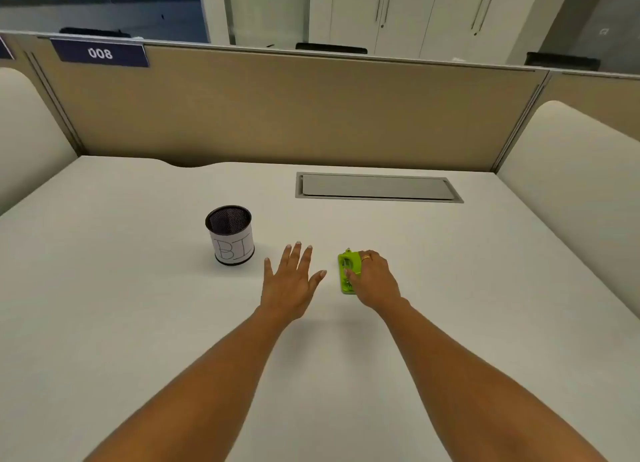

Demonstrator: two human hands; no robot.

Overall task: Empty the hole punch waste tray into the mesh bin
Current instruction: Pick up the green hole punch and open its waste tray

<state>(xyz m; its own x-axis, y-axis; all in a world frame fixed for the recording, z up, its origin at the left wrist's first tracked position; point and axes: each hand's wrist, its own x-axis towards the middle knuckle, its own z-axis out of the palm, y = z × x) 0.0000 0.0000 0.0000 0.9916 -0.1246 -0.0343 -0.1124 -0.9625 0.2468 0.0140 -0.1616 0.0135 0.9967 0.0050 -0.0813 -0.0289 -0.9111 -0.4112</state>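
Note:
A small lime-green hole punch (346, 271) lies on the white desk (138, 305), right of centre. My right hand (375, 281) rests over its right side, fingers curled around it, a ring on one finger. My left hand (291, 281) hovers flat just left of the punch, fingers spread, holding nothing. The black mesh bin (230, 234), a small cup with a white paper label, stands upright to the left of my left hand.
A grey cable hatch (377, 187) is set into the desk at the back right. A tan partition (294, 115) closes off the far edge, with cream side panels left and right.

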